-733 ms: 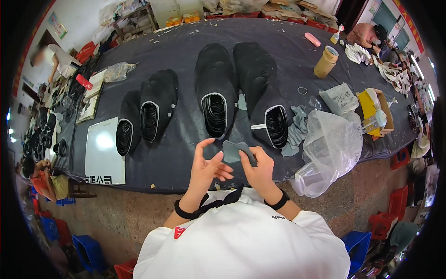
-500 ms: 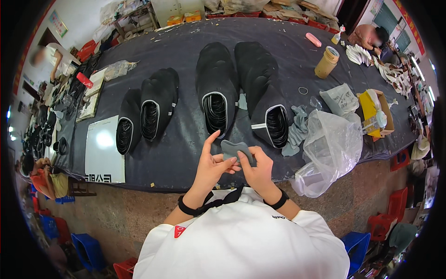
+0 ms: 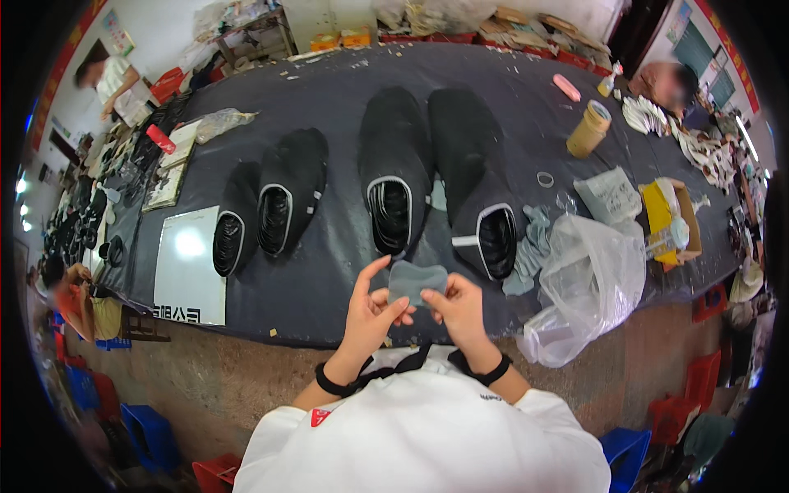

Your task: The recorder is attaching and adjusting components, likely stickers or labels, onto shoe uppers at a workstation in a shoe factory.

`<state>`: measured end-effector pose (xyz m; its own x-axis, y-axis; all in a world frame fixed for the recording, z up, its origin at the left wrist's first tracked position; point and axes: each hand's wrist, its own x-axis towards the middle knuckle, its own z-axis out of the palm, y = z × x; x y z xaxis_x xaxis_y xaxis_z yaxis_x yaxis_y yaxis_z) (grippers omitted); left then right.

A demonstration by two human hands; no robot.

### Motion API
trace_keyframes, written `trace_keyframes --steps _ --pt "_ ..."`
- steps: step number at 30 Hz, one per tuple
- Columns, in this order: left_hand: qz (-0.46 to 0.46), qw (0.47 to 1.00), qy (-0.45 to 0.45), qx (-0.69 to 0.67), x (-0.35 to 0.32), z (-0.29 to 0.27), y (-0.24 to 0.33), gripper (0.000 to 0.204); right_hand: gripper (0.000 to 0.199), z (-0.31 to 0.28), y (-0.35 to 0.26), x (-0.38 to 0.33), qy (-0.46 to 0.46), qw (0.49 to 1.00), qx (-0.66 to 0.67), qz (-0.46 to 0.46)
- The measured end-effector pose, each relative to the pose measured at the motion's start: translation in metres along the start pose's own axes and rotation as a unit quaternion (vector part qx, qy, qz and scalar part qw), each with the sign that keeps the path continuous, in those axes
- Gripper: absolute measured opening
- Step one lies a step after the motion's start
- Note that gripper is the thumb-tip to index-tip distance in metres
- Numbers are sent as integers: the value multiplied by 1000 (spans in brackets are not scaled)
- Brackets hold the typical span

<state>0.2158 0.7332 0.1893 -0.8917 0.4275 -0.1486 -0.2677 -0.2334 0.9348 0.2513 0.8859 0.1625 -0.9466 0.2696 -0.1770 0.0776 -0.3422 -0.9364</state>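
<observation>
My left hand (image 3: 366,312) and my right hand (image 3: 462,311) hold a thin grey piece (image 3: 417,281) with a curved, waisted outline, above the table's near edge. My right thumb presses on its lower right side, with the fingers behind. At its lower left my left thumb and fingers pinch it; the left index finger stretches up along its side. Just beyond are two long nested stacks of black shoe uppers (image 3: 396,140) (image 3: 466,135) with pale-edged openings towards me. Two shorter stacks of uppers (image 3: 294,168) (image 3: 238,197) lie to the left. More grey pieces (image 3: 530,246) lie heaped right of my hands.
A crumpled clear plastic bag (image 3: 588,271) hangs over the dark table's (image 3: 320,308) near edge. Behind it are a white packet (image 3: 608,195), an open carton (image 3: 686,218) and a tan jar (image 3: 589,131). A white board (image 3: 191,263) lies left. Other people sit or stand around the table.
The grey piece has turned its broad face towards me and shows lighter. My right hand has tilted with it; the left still pinches. The whole view has shifted slightly downward.
</observation>
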Motion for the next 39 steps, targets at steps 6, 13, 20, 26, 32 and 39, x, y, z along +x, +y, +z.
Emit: trace_keyframes --steps 6,13,20,26,32,39 --pt "-50 975 115 -186 -7 -26 -16 57 18 19 37 4 -79 995 -4 55" --pt "-49 991 121 27 -20 -60 -33 59 26 29 68 17 -296 945 98 94" --pt "-130 988 76 -18 -25 -42 -22 62 51 20 65 15 -315 928 128 151" --pt "-201 974 -45 -90 -12 -74 -21 66 45 29 52 -11 -219 970 -18 100" --pt "-143 971 -190 24 5 -158 -18 32 45 78 73 -9 -234 970 55 39" --pt "-280 928 -193 -155 12 -251 19 76 19 94 98 -5 -163 980 -95 56"
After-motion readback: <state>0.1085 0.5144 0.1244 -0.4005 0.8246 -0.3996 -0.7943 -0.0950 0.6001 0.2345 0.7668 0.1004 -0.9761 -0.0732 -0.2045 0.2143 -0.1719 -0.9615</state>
